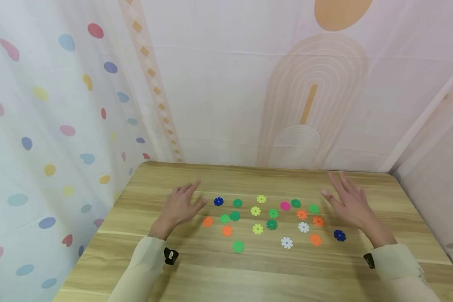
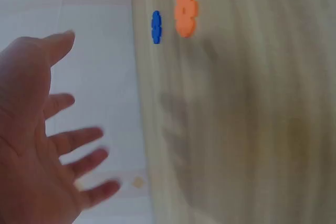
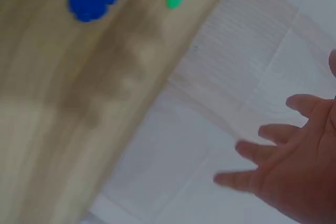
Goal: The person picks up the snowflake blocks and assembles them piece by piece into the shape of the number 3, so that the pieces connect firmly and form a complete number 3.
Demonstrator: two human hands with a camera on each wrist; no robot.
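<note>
Hovering either side of the discs [image 1: 255, 211], left hand [image 1: 181, 206] and right hand [image 1: 350, 203] spread, empty.

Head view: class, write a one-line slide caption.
Two open hands, left hand and right hand, hover beside scattered colourful flower discs on a wooden table.

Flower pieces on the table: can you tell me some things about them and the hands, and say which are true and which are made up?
1. Both hands are open and hold nothing. True: the left hand and right hand have straight, spread fingers.
2. The pieces are stacked in one tower. False: they lie flat and scattered on the wooden table.
3. There is only one pink piece. True.
4. The right hand is holding the blue piece. False: that piece lies on the table, apart from the hand.
5. All pieces are green. False: some are orange, white, yellow, blue and pink.
</note>
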